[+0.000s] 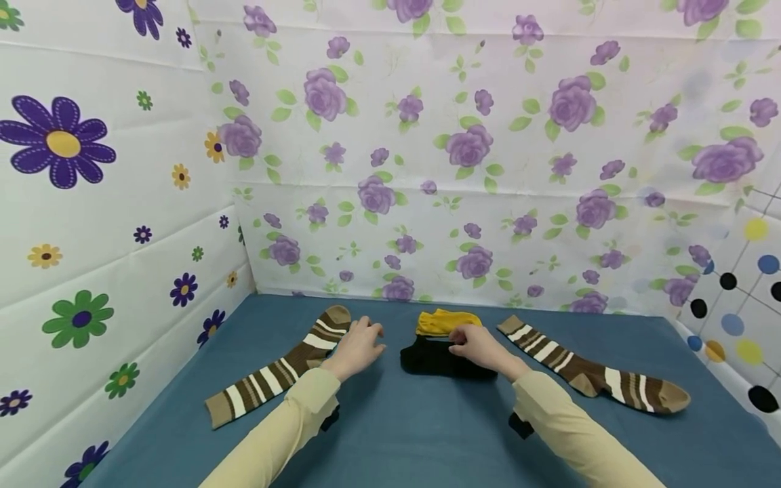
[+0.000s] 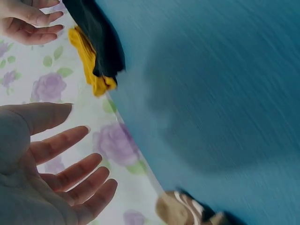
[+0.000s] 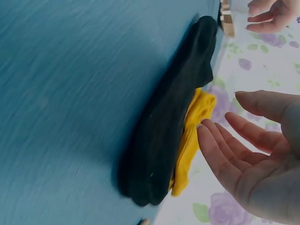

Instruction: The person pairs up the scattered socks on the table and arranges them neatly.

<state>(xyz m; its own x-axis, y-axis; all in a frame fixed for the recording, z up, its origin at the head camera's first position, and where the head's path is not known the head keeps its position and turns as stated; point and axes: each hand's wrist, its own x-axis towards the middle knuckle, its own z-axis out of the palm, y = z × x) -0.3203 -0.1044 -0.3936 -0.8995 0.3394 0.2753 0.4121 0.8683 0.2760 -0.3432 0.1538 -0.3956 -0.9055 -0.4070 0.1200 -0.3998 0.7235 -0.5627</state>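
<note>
Black socks [image 1: 436, 359] lie near the middle of the blue cloth, with yellow socks [image 1: 441, 322] just behind them. My right hand [image 1: 478, 347] hovers over the black pair's right part, its fingers loosely bent and holding nothing in the right wrist view. A brown, white and tan striped sock [image 1: 274, 371] stretches diagonally at left, and my left hand [image 1: 360, 346] is above its toe end, partly covering it. In the left wrist view the left hand's fingers [image 2: 79, 173] are spread apart around nothing. A matching striped sock [image 1: 594, 373] lies to the right, beside my right hand.
A blue cloth [image 1: 390, 434] covers the table surface. Behind it hangs a white sheet with purple roses [image 1: 378, 196]; a daisy-patterned sheet [image 1: 122, 271] stands at left and a dotted one [image 1: 741, 285] at right. Dark bands sit at both wrists.
</note>
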